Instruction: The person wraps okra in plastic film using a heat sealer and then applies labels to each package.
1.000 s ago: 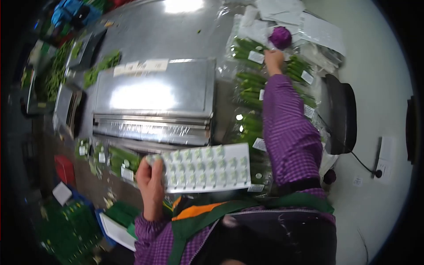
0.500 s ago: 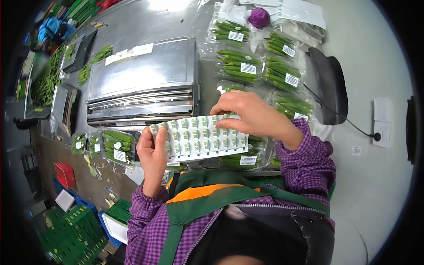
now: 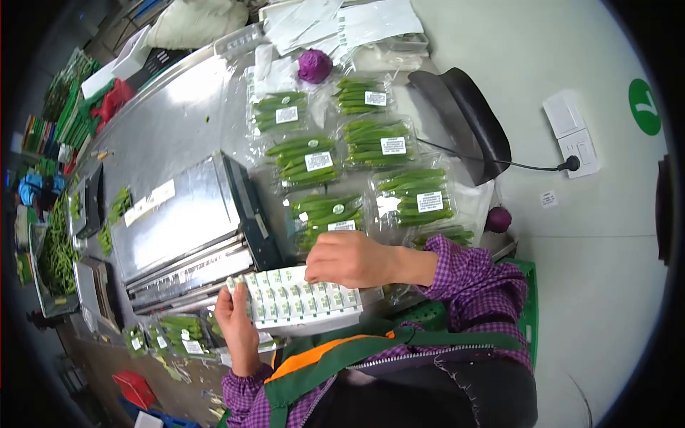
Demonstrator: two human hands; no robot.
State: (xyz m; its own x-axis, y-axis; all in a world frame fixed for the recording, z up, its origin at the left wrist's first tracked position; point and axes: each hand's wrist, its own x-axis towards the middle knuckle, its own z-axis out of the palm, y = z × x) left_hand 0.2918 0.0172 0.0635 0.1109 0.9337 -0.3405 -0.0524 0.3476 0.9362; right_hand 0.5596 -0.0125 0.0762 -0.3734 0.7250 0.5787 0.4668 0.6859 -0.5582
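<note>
I see right hand (image 3: 349, 258) back from okra packs (image 3: 417, 198), grip pinching label sheet (image 3: 303, 299) | left hand (image 3: 239, 321) grip clenched on sheet end | likely peeling another label

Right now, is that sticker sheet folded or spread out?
Spread out: the left hand holds the sticker sheet flat, right hand on its top edge, rows of labels showing.

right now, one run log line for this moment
left hand: holds sticker sheet | right hand: on sheet's top edge | vegetable packs: on steel table
</note>
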